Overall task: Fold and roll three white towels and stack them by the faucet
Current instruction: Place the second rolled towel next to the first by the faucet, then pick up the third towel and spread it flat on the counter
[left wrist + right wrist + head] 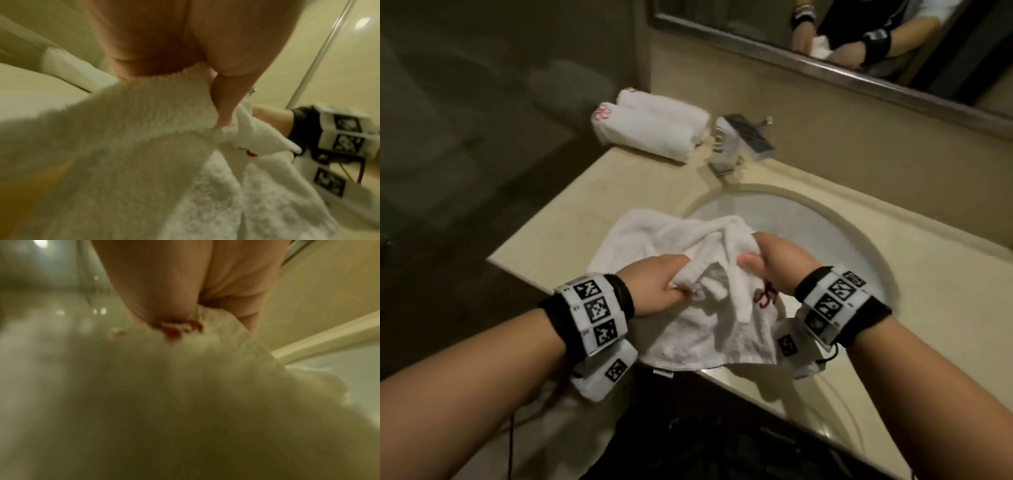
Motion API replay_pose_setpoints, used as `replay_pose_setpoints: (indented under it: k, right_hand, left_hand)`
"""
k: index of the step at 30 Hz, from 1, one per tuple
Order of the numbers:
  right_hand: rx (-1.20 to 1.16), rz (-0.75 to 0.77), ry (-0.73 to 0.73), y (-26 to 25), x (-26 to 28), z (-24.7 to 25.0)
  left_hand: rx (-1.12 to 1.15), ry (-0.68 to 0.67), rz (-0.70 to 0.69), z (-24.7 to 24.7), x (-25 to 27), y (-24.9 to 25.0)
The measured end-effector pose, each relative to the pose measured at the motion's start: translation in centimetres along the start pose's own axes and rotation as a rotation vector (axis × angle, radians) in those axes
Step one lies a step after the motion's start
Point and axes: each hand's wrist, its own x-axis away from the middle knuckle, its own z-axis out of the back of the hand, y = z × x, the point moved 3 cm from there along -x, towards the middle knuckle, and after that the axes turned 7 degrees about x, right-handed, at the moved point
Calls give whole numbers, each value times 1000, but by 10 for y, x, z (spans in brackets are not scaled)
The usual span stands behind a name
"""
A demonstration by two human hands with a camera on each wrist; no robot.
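A crumpled white towel point(688, 329) with red stitching lies bunched over the counter's front edge beside the basin. My left hand point(657, 291) grips a fold of it on the left, and the thumb clamps the cloth point(144, 113) in the left wrist view. My right hand point(770, 267) grips the towel's upper right part; the right wrist view shows the towel point(185, 402) bunched under the palm with red thread at the fingers. Two rolled white towels point(654, 126) lie side by side at the back of the counter, left of the chrome faucet point(736, 144).
The white oval sink point(808, 233) is set in the beige counter point(551, 240), to the right of the towel. A framed mirror point(825, 68) hangs on the wall behind. Dark floor drops off to the left of the counter edge.
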Motion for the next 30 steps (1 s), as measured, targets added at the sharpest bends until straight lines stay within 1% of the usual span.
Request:
replay_pose_setpoints:
  k: [1, 3, 5, 7, 9, 11, 12, 14, 15, 17, 19, 20, 22, 24, 26, 28, 30]
  right_hand:
    - [-12, -40, 29, 18, 22, 10]
    - [0, -156, 61, 59, 74, 25]
    - [13, -292, 64, 100, 130, 29]
    - [-8, -429, 44, 136, 183, 23]
    - [-55, -545, 15, 161, 221, 9]
    - [-90, -661, 29, 181, 254, -5]
    - [-94, -728, 65, 189, 268, -11]
    - [-80, -816, 194, 195, 285, -17]
    - [-97, -815, 273, 194, 291, -17]
    - [-203, -693, 387, 184, 296, -13]
    - [-309, -565, 393, 169, 293, -8]
    - [-299, -546, 379, 165, 291, -6]
    - [-161, -569, 346, 165, 285, -4]
    - [-78, -632, 372, 169, 280, 4]
    - [-81, -657, 491, 173, 280, 22]
    - [-37, -627, 610, 172, 277, 48]
    - [32, -570, 655, 166, 268, 75]
  left_hand:
    - [39, -21, -37, -7, -5, 23]
    - [82, -115, -110, -31, -19, 72]
    - [78, -244, -184, -63, -33, 118]
    - [50, -351, -253, -95, -44, 155]
    - [20, -425, -298, -120, -52, 180]
    - [0, -489, -320, -143, -60, 202]
    - [-4, -516, -331, -153, -64, 212]
    - [1, -538, -351, -163, -70, 226]
    - [7, -549, -369, -166, -74, 234]
    - [35, -546, -405, -167, -81, 247]
    - [71, -513, -438, -162, -87, 258]
    - [66, -497, -461, -159, -90, 265]
    - [0, -475, -508, -152, -93, 274]
    - [-68, -450, -522, -144, -96, 276]
    - [-157, -399, -521, -133, -101, 274]
    - [-209, -348, -510, -121, -103, 271]
    - [-118, -327, -529, -113, -100, 274]
